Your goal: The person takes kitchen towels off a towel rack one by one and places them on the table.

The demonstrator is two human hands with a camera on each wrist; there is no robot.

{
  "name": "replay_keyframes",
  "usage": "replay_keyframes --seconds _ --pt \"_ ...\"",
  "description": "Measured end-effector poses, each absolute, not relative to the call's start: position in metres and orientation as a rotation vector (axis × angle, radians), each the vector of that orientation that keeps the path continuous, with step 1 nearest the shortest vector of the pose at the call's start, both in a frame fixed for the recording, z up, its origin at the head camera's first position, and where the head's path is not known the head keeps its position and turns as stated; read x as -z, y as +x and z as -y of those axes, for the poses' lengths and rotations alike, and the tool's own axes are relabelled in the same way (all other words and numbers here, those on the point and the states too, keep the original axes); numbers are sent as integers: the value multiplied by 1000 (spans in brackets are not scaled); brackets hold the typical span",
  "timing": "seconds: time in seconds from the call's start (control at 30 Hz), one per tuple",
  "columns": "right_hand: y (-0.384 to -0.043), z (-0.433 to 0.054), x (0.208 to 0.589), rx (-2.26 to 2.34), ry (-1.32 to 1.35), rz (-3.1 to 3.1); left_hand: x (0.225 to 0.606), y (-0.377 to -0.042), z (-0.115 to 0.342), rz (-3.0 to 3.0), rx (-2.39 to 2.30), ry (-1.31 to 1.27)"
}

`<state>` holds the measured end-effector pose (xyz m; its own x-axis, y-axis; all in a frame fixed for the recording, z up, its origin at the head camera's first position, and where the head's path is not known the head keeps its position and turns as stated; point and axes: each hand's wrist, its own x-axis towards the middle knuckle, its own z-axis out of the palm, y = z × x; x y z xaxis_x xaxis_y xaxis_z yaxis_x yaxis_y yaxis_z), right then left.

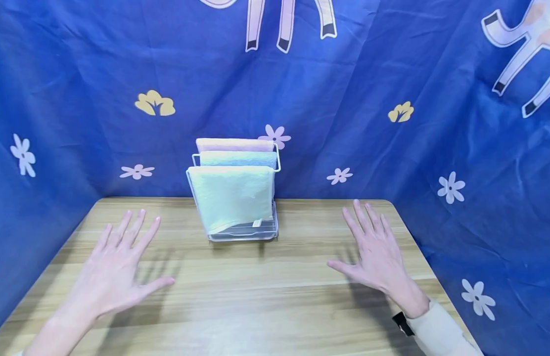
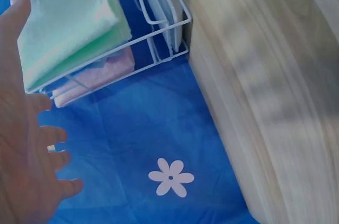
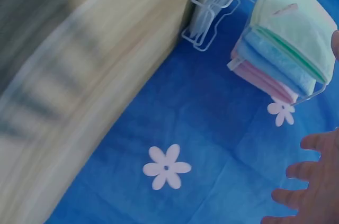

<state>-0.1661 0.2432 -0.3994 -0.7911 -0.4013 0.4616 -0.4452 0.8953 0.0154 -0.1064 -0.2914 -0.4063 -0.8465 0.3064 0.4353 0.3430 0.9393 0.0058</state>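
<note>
A white wire rack (image 1: 275, 222) stands at the back of the wooden table. Three folded towels hang over its bars: a pale green towel (image 1: 235, 198) in front, a light blue towel (image 1: 238, 158) behind it and a pink towel (image 1: 235, 145) at the rear. To the left of the rack, my left hand (image 1: 112, 279) is held over the table with its fingers spread. On the other side, my right hand (image 1: 376, 257) hovers likewise, fingers straight and apart. Neither hand holds anything or touches the rack. A greyish tray (image 3: 204, 15) sits in the rack's base.
The wooden table (image 1: 239, 311) has rounded back corners. A blue cloth (image 1: 204, 84) printed with flowers and animal legs hangs close behind the rack and along both sides. A dark strap (image 1: 403, 324) shows at the right wrist, by a light sleeve (image 1: 441, 331).
</note>
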Motion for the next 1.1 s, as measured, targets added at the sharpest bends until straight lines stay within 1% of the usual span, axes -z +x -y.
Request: replay_keyframes --seconds 0.27,0.43,0.77,0.97,1.1 --pt "-168 -224 388 -123 672 2547 394 -104 294 2643 261 -495" --pt "-170 -209 380 -145 728 2496 387 -106 291 2646 419 -467" --pt "-179 -179 362 -179 877 2364 382 -115 284 2542 687 -478" --pt "-187 -164 354 -195 940 2250 379 -121 277 2519 846 -412" --pt "-195 -154 348 -203 988 2208 377 -131 274 2423 983 -456"
